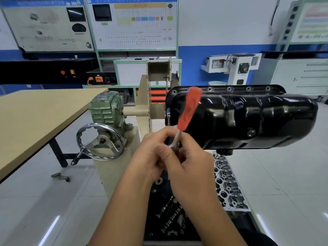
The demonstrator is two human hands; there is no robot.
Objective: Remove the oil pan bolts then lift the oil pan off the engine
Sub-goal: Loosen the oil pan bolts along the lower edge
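Fingers [165, 139] of both your hands curl together at the centre of the frame, clamped on the metal shank of a red-handled tool [190, 107]. Your left hand [152, 153] wraps the lower end of the shank from the left, and your right hand [188, 167] closes over it from the right, thumb uppermost. What sits at the tool's working end is hidden inside your grip. The red handle rises up and to the right from your hands, crossing in front of the left end of the oil pan.

At the far left of the frame lies a tan worktop [35, 118] on dark legs. Just right of it, left of centre, stands a green gearbox [106, 109] with a silver handwheel [100, 142] below it, both mounted on a beige engine stand [143, 103]. A small metal part [60, 176] lies on the pale floor at lower left.

Right of centre, the glossy black oil pan [248, 116] fills the middle right of the frame, seated on the engine with its flange along the top edge. Bolts [229, 89] show in a row along that flange. Below the pan, at lower centre and right, a silver cylinder head [229, 183] and dark engine parts [170, 217] lie in a tray.
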